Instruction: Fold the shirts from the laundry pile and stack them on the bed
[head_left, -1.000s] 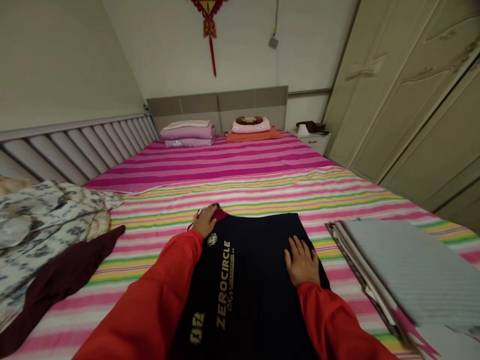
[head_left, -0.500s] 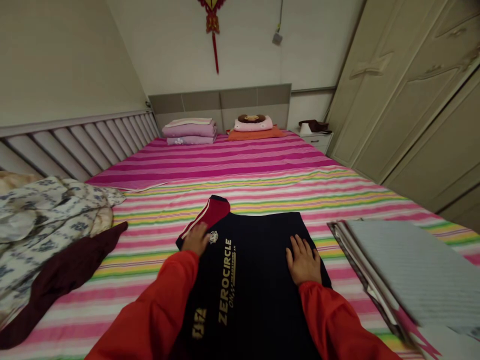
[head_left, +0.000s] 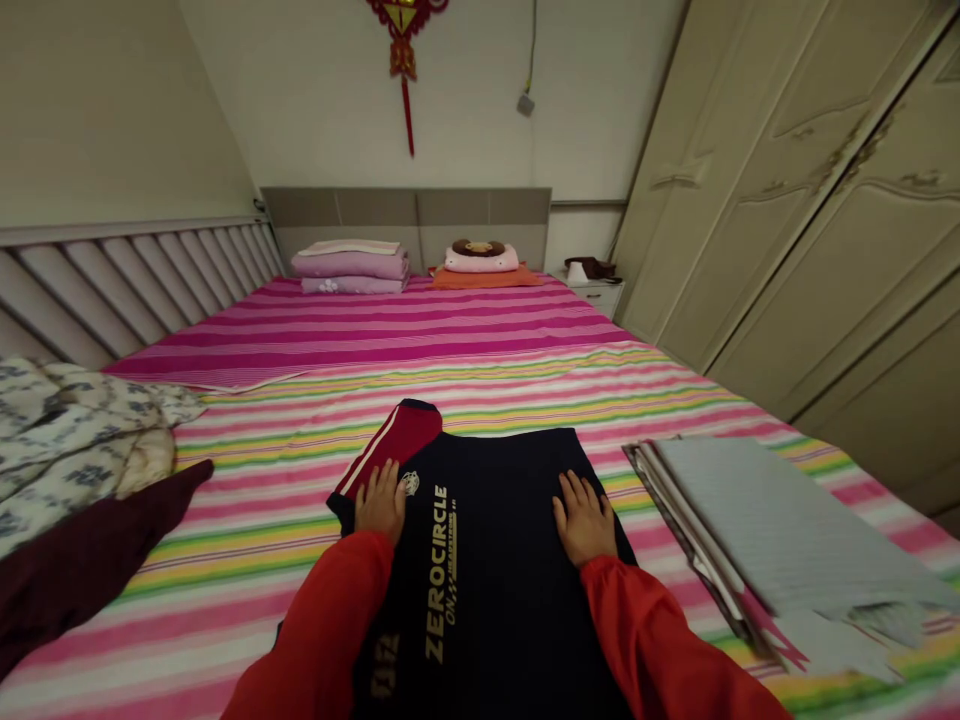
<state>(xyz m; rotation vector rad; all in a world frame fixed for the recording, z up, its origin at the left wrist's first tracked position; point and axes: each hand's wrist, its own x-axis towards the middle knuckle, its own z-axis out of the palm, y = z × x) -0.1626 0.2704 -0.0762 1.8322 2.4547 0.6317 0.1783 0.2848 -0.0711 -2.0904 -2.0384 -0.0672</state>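
Note:
A dark navy T-shirt with gold "ZEROCIRCLE" lettering lies on the striped bed in front of me. One red sleeve with a white stripe and dark cuff shows at its far left; its near end runs out of view. My left hand rests flat on the shirt by that sleeve, just left of the round white badge, fingers stretched out. Near the shirt's right edge, my right hand lies flat with its fingers slightly spread. Neither hand grips the cloth.
To the right lies a stack of folded clothes, light grey-blue on top. A maroon garment and a floral cloth lie at left. Folded lilac bedding and a pink pillow sit by the headboard. A wardrobe stands at right.
The view has shifted right, so the whole scene sits further left. My left hand, blurred before, now lies still and flat near the red sleeve. The right hand keeps its place on the shirt.

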